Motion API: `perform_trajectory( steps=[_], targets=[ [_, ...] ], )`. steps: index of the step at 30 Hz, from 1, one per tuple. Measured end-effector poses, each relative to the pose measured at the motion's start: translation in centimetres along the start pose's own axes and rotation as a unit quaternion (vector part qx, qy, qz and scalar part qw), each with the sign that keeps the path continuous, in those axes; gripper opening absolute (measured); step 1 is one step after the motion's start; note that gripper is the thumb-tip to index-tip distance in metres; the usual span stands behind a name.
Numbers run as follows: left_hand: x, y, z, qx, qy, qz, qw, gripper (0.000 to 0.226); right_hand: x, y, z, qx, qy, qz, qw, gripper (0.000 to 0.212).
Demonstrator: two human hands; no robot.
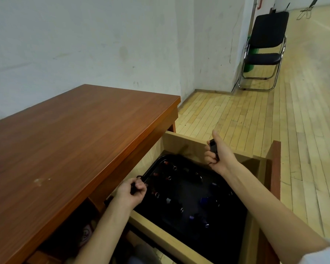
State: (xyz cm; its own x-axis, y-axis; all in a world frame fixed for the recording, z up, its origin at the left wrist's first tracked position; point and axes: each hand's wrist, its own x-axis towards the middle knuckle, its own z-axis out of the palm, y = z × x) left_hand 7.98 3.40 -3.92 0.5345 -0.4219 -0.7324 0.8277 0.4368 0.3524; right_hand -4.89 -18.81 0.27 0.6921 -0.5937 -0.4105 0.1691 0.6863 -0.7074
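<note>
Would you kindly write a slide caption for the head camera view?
Right hand grips a small black object and left hand a dark item over an open drawer holding a black tray.

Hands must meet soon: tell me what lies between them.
Between the left hand, gripping a small black piece, and the right hand, gripping a black block, lies the black tray in the open drawer, strewn with small ringed pieces, seen in head view.

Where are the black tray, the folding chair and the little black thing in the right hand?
black tray [189, 189], head view, bare floor.
folding chair [269, 29], head view, backrest.
small black object [212, 144], head view, its exposed upper end.
</note>
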Motion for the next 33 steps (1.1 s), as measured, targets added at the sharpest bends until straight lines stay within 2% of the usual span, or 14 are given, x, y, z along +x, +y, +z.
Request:
perform_trajectory(
  steps=[2, 4, 5, 8, 10, 12, 14, 17, 19, 22, 25, 26, 28, 33],
  targets=[
    [-0.2, -1.1, 0.2, 0.119, 0.001, 0.063, 0.991, 0.024, -0.2, 0.1, 0.4, -0.042, -0.011, -0.025, 0.999, 0.038],
    [-0.7, -2.4, 0.7, 0.236, -0.031, 0.118, 0.964, 0.023, -0.7, 0.4, 1.0, -0.07, -0.053, -0.018, 0.996, 0.042],
    [-1.2, -3.2, 1.1, 0.296, -0.061, 0.153, 0.941, 0.019, -1.0, 0.6, 1.4, -0.094, -0.079, -0.017, 0.992, 0.043],
    [-3.0, -5.5, 3.6, 0.458, -0.157, 0.251, 0.838, 0.017, -1.7, 1.5, 2.3, -0.153, -0.161, -0.066, 0.973, 0.04],
    [-4.1, -6.9, 5.6, 0.493, -0.23, 0.26, 0.798, 0.022, -2.1, 1.8, 2.6, -0.197, -0.18, -0.119, 0.956, 0.037],
    [-4.5, -7.9, 7.0, 0.497, -0.279, 0.252, 0.782, 0.029, -2.4, 1.8, 2.6, -0.247, -0.174, -0.158, 0.94, 0.039],
    [-4.2, -8.2, 7.6, 0.512, -0.251, 0.297, 0.766, 0.024, -2.4, 1.7, 2.6, -0.261, -0.174, -0.163, 0.936, 0.043],
    [-4.1, -8.0, 7.9, 0.495, -0.211, 0.355, 0.764, 0.018, -2.4, 1.8, 2.6, -0.232, -0.211, -0.11, 0.943, 0.054],
    [-4.3, -7.7, 8.2, 0.498, -0.198, 0.378, 0.755, 0.017, -2.5, 2.2, 2.6, -0.265, -0.227, -0.108, 0.931, 0.048],
    [-4.6, -6.8, 8.4, 0.526, -0.206, 0.35, 0.747, 0.015, -2.5, 2.4, 2.7, -0.255, -0.204, -0.155, 0.932, 0.03],
    [-4.9, -5.4, 8.4, 0.573, -0.187, 0.267, 0.752, 0.01, -2.0, 1.3, 2.1, -0.11, -0.162, -0.137, 0.971, 0.024],
    [-5.1, -4.9, 8.2, 0.582, -0.172, 0.249, 0.755, 0.013, -1.8, 0.9, 1.9, -0.104, -0.143, -0.138, 0.975, 0.021],
    [-5.3, -3.6, 7.6, 0.613, -0.154, 0.226, 0.741, 0.018, -1.7, 0.7, 1.7, -0.181, -0.092, -0.164, 0.965, 0.016],
    [-6.2, -0.5, 5.9, 0.778, -0.185, 0.143, 0.584, 0.023, -1.7, 0.5, 1.7, -0.338, 0.017, -0.237, 0.91, 0.025]
  ],
)
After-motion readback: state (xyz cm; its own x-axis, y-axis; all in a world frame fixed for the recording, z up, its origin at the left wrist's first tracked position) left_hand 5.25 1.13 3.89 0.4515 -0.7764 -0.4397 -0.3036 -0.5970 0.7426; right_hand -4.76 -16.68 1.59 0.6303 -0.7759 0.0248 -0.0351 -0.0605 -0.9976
